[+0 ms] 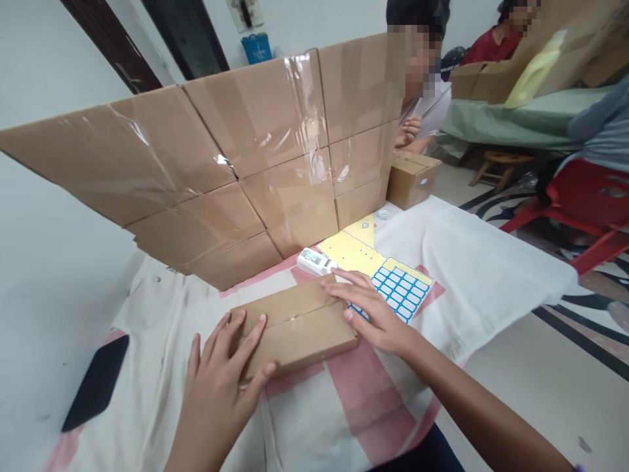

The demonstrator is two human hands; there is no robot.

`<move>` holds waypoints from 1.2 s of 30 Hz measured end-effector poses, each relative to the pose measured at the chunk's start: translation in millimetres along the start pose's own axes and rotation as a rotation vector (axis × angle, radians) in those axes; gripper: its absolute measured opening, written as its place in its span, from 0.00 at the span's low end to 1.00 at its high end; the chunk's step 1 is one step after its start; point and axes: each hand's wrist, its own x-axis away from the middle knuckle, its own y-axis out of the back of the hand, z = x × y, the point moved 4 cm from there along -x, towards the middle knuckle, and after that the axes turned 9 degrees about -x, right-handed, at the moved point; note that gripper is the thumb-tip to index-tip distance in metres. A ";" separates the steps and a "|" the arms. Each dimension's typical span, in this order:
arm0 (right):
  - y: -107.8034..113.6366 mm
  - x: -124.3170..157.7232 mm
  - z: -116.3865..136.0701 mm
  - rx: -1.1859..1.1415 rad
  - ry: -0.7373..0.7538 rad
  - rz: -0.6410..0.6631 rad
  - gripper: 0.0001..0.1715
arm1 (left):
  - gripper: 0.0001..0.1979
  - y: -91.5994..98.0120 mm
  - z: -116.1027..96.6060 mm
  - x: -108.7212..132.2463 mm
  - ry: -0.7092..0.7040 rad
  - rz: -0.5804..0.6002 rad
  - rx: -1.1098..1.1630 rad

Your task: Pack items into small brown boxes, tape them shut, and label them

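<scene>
A flat, closed cardboard box (297,331) lies on the cloth in front of me, with a seam running along its top. My left hand (223,360) rests on its left end, fingers spread. Over the right end lies my right hand (366,305), its fingers stretched out and touching the box top. Just behind the box is a small white device (314,261) with a little display window. A sheet of blue-bordered blank labels (403,288) lies right of my right hand and is partly covered by it. Yellow sheets (351,252) lie behind it.
A wall of taped cardboard boxes (246,157) stands across the table's back. A small carton (413,178) sits at its right end, near a person. A black phone-like slab (95,383) lies at left on the white and pink cloth (472,275). A red chair (590,203) stands at right.
</scene>
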 end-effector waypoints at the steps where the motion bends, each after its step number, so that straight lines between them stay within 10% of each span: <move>1: 11.6 4.7 -6.6 0.060 -0.038 -0.069 0.23 | 0.32 -1.1 -2.1 0.7 -0.033 0.007 -0.029; 5: 79.5 33.4 -58.8 0.418 -0.505 -0.381 0.22 | 0.40 -8.9 -0.9 2.9 -0.095 0.008 -0.066; 10: 120.2 53.5 -99.2 0.408 -0.848 -0.272 0.22 | 0.39 -12.1 -0.8 2.0 -0.097 -0.040 0.017; 17: 48.2 -28.4 -77.3 0.276 -0.496 -0.036 0.17 | 0.42 -13.7 -1.8 15.1 -0.099 -0.049 -0.006; 24: -3.5 -107.0 -111.0 0.223 -0.871 0.137 0.15 | 0.37 -13.1 -9.0 22.4 -0.021 -0.069 -0.053; 36: -16.1 -113.5 -113.0 0.007 -1.175 0.270 0.14 | 0.38 -26.1 -0.9 22.2 -0.054 -0.170 0.024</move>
